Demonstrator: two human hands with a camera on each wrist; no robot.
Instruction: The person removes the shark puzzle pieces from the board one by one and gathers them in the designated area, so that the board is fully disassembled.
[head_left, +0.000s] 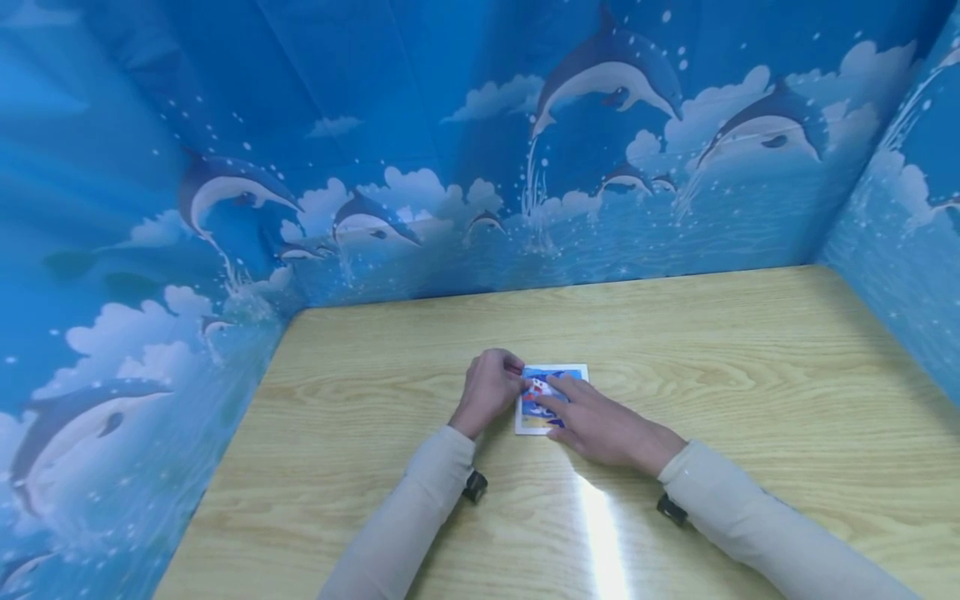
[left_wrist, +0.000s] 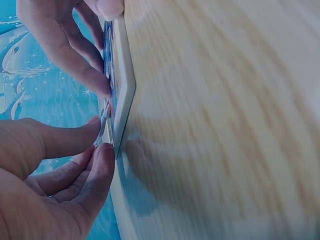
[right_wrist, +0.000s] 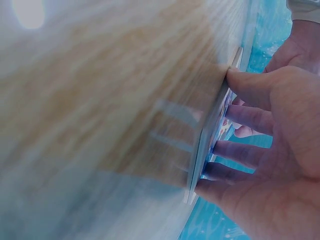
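A small flat picture board [head_left: 533, 422] with a white border and a blue cartoon sea scene lies on the table. At its left edge my left hand [head_left: 491, 390] pinches a thin, flat piece [left_wrist: 104, 121] between thumb and fingertips. That piece stands tilted against the picture side, and its face is mostly hidden. My right hand [head_left: 603, 423] lies over the right part of the board with spread fingers. In the right wrist view its fingertips rest on the picture, and the thumb [right_wrist: 250, 86] is at the board's edge.
The wood-grain table [head_left: 375, 358] stretches around the board on all sides. A blue dolphin-print sheet [head_left: 450, 167] hangs along the back and both sides. A bright light reflection [head_left: 600, 525] shows on the tabletop near the front.
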